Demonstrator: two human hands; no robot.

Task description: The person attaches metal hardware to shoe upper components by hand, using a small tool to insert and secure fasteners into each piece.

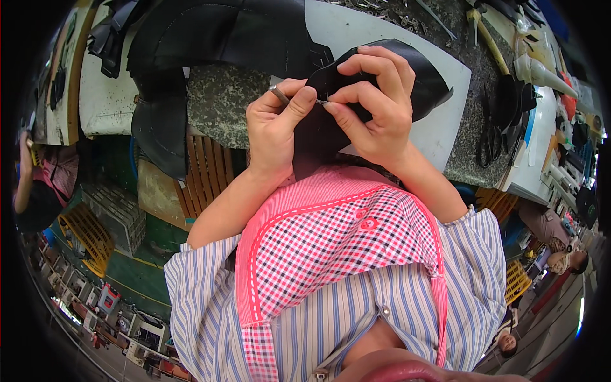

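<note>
My left hand is closed, with a short metal rod lying across its fingers. Its thumb and forefinger pinch at the edge of a black leather-like piece. My right hand is also closed, thumb and fingertip meeting on a small metal piece right beside the left thumb. What exactly that piece is cannot be made out. The leather curves up behind my right fingers and hangs down between my wrists. A larger stitched black panel spreads over the table to the left.
A white board lies on the speckled table. Small metal parts are scattered at its far edge. A wooden-handled hammer and black scissors lie at right. A slatted wooden stool and crates stand below left. Other people are nearby.
</note>
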